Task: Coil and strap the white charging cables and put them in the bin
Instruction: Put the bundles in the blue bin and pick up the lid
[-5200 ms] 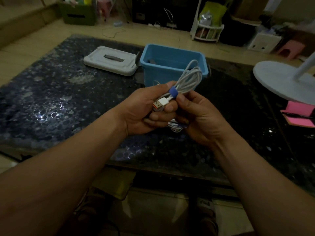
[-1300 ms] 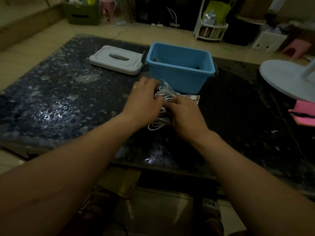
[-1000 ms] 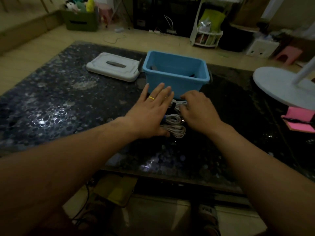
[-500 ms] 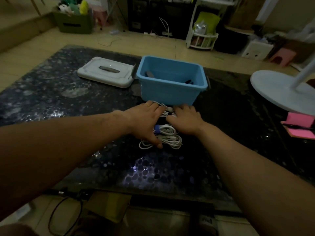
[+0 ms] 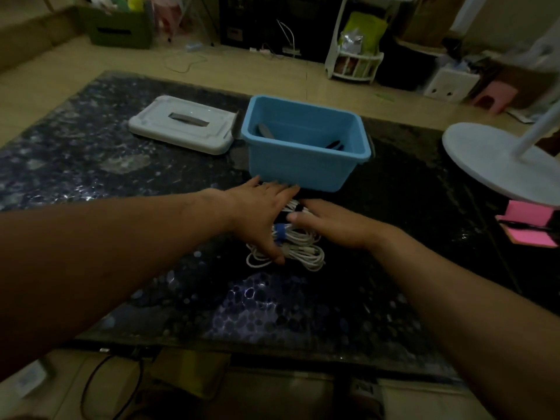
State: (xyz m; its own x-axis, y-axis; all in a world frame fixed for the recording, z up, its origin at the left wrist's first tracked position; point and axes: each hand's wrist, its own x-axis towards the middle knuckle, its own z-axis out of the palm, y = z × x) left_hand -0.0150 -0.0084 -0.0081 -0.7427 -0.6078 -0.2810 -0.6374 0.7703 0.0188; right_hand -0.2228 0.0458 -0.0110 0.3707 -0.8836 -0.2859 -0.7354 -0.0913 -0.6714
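A pile of coiled white charging cables [image 5: 298, 247] lies on the dark table just in front of the blue bin [image 5: 306, 144]. One coil carries a blue strap [image 5: 280, 231]. My left hand [image 5: 260, 213] lies flat over the left side of the pile with straight fingers, its thumb reaching down across the coils. My right hand [image 5: 336, 225] rests flat on the right side of the pile, fingers pointing left. Part of the pile is hidden under both hands. Inside the bin a few dark items show.
The bin's white lid [image 5: 185, 124] lies to the left of the bin. A white round lamp base [image 5: 500, 165] stands at the right, with a pink notepad [image 5: 527, 222] near it. The dark patterned table [image 5: 91, 177] ends close to me.
The strapped coil I held up five seconds ago now lies on the table with the others. Both hands have come down flat on the pile and hardly moved in the last half second.
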